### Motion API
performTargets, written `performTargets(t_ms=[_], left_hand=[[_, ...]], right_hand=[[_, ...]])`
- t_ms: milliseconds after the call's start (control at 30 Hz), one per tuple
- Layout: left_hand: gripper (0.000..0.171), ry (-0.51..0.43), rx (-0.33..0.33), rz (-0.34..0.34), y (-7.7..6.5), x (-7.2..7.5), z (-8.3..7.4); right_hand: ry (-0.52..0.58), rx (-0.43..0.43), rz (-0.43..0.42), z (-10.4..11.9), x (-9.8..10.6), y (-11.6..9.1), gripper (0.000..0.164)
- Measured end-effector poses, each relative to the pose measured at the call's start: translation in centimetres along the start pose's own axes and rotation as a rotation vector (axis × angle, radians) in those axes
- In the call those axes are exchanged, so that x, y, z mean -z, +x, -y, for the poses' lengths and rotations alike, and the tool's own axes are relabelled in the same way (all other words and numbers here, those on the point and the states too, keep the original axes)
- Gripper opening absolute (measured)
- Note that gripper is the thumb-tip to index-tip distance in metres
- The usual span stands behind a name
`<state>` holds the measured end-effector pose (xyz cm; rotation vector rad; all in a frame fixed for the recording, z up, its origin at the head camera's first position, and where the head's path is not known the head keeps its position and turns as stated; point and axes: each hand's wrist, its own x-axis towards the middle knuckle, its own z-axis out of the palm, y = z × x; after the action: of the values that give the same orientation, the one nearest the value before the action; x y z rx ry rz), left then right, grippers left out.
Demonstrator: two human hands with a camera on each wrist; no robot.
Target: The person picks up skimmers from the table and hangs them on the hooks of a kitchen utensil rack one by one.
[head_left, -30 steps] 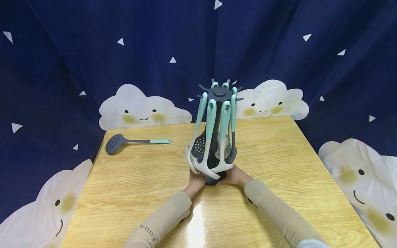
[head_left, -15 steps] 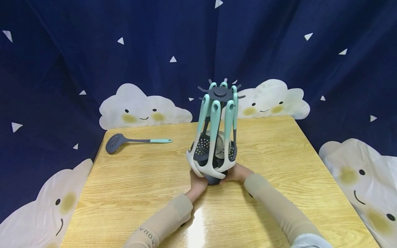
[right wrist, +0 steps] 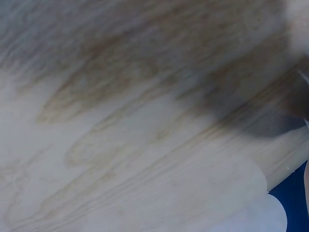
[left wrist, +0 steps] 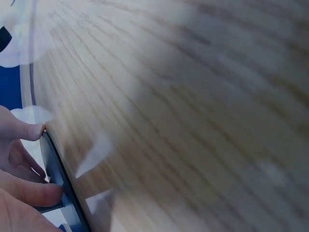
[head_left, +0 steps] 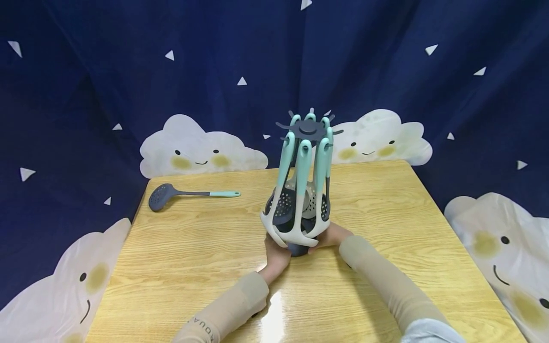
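Note:
A dark carousel utensil rack [head_left: 308, 126] stands upright mid-table with spoked hooks at its top. Several utensils hang from it by mint handles [head_left: 303, 162]: white-ended ones in front, dark and pale slotted heads [head_left: 283, 206] behind. My left hand [head_left: 277, 253] grips the rack's round base [head_left: 298, 249] from the left, and my right hand [head_left: 332, 236] holds it from the right. The hanging utensils hide part of both hands' fingers. Close up in the left wrist view, the left thumb [left wrist: 41, 193] lies on the base's dark rim [left wrist: 60, 169]. Mostly tabletop fills the right wrist view.
A dark skimmer [head_left: 160, 196] with a mint handle end lies at the table's back left. The wood-grain table [head_left: 193, 247] is bordered by a navy curtain [head_left: 214, 57] with white cloud shapes [head_left: 201, 147].
The rack has turned a little, its front utensils shifting right and the slotted heads behind showing more. Both hands stay at the base. The skimmer lies as before.

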<state>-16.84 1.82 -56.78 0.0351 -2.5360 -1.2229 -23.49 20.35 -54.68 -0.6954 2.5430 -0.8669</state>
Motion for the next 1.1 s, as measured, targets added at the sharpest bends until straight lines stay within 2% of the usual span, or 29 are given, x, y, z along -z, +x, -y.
performTargets(t_ms=[100, 200, 333, 533, 600, 700, 933, 1000, 1067, 1100], left_hand=[[0.053, -0.003, 0.008, 0.011, -0.1, 0.0, -0.2], [0.052, -0.148, 0.062, -0.021, -0.1, -0.2, -0.2], [0.044, -0.332, 0.135, -0.043, 0.0, -0.2, -0.4], [0.044, -0.433, 0.214, -0.015, -0.1, -0.1, -0.6], [0.044, -0.454, 0.216, -0.015, -0.1, -0.1, -0.6], [0.045, -0.452, 0.196, -0.018, -0.1, 0.0, -0.6], [0.048, -0.268, 0.146, -0.011, -0.3, 0.0, -0.3], [0.046, -0.207, 0.1, -0.009, -0.3, 0.0, 0.0], [0.043, -0.208, 0.063, -0.012, -0.2, 0.0, 0.3], [0.041, -0.177, 0.017, -0.014, -0.1, 0.0, 0.5]], right_hand=[[-0.005, -0.02, -0.003, 0.1, 0.3, 0.0, 0.097], [-0.02, -0.057, 0.007, 0.1, 0.5, 0.1, 0.096], [-0.057, -0.062, 0.022, 0.1, 0.8, 0.3, 0.094], [-0.09, -0.051, 0.017, 0.3, 1.0, 0.4, 0.093], [-0.091, -0.052, 0.012, 0.5, 1.0, 0.3, 0.092], [-0.09, -0.066, 0.008, 0.6, 1.0, 0.2, 0.092], [-0.05, -0.095, -0.04, 0.5, 0.4, -0.2, 0.093], [-0.033, -0.091, -0.068, 0.4, 0.2, -0.4, 0.092], [-0.032, -0.09, -0.094, 0.4, 0.0, -0.7, 0.091], [-0.039, -0.079, -0.112, 0.5, -0.2, -0.8, 0.091]])
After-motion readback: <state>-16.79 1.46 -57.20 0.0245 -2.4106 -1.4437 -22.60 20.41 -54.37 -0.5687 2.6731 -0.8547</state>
